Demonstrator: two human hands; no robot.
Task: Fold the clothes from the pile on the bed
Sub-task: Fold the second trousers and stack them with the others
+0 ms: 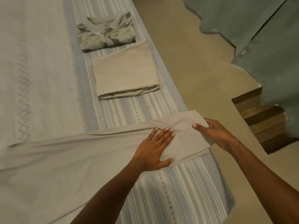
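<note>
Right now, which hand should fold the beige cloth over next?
The right hand, probably: its grip already pinches the beige cloth at the folded end by the bed's edge, while the left hand lies flat on it, pinning it down.

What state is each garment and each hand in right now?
Patterned polo shirt: folded, lying on the bed.
Folded beige garment: folded flat, beside the shirt.
Long beige garment: spread out, one end folded over.
Left hand: flat, pressing the fold.
Right hand: pinching the folded end.
</note>
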